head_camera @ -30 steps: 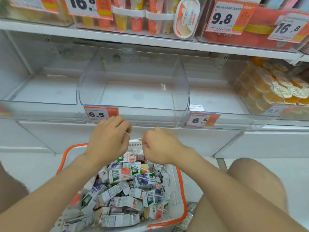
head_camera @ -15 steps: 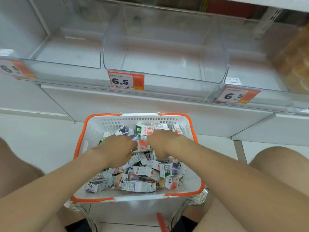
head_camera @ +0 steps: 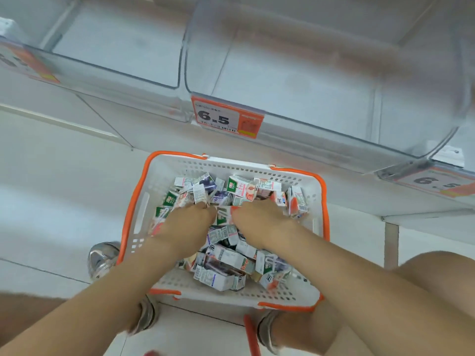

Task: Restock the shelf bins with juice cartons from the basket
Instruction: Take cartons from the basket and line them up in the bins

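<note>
Pale floor tiles (head_camera: 51, 201) run under a low white shelf that carries clear plastic shelf bins: a left bin (head_camera: 115, 47) and a middle bin (head_camera: 282, 73) side by side, their walls touching, both seen from the head view at a steep downward tilt. An orange-and-white price tag (head_camera: 226, 116) reading 6.5 is clipped to the front lip of the middle bin; a second tag (head_camera: 434, 182) with the same figure sits at the right edge, and a third tag (head_camera: 25, 62) at the far left is too blurred to read. Just in front of the shelf, on the floor between the person's knees, stands a white basket (head_camera: 231, 167) with an orange rim, holding a loose heap of small juice cartons (head_camera: 241, 188) that lie tumbled at all angles. Both arms reach into it. The left hand (head_camera: 190, 227) and the right hand (head_camera: 259, 222) lie close together on the middle of the heap, knuckles up, fingers turned down among the cartons — hidden there, so whether either hand grips a carton cannot be told. One green-and-white carton (head_camera: 223, 216) stands in the narrow gap between the two hands, touching both. A grey shoe (head_camera: 101, 258) shows just left of the basket.
</note>
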Demonstrator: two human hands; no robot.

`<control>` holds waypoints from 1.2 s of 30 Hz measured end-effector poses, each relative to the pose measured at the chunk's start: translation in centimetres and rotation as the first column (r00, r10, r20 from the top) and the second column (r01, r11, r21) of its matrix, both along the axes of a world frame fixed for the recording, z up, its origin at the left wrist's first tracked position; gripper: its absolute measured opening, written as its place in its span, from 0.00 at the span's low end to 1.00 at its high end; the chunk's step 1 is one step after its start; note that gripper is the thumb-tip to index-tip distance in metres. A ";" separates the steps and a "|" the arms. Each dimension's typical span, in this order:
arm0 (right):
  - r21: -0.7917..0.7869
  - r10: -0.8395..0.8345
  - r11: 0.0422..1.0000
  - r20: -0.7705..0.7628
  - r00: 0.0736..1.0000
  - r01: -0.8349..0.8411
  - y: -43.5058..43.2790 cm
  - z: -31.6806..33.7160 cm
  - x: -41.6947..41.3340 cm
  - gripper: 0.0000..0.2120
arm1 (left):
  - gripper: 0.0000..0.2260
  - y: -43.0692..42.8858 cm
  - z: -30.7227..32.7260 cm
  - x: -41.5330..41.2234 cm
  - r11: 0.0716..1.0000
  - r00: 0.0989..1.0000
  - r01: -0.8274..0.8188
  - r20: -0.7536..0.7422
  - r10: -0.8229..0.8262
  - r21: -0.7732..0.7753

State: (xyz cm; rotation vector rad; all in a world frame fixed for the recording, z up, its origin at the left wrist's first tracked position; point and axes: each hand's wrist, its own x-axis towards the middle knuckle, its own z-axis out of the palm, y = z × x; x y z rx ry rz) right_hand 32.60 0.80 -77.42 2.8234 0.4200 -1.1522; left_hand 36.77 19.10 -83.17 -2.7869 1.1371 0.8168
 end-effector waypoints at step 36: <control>-0.061 0.090 0.994 -0.046 0.995 -0.093 -2.8 -4.9 -8.4 0.26 | 0.24 -6.2 -1.7 0.8 0.992 0.992 0.051 0.111 -0.064 0.112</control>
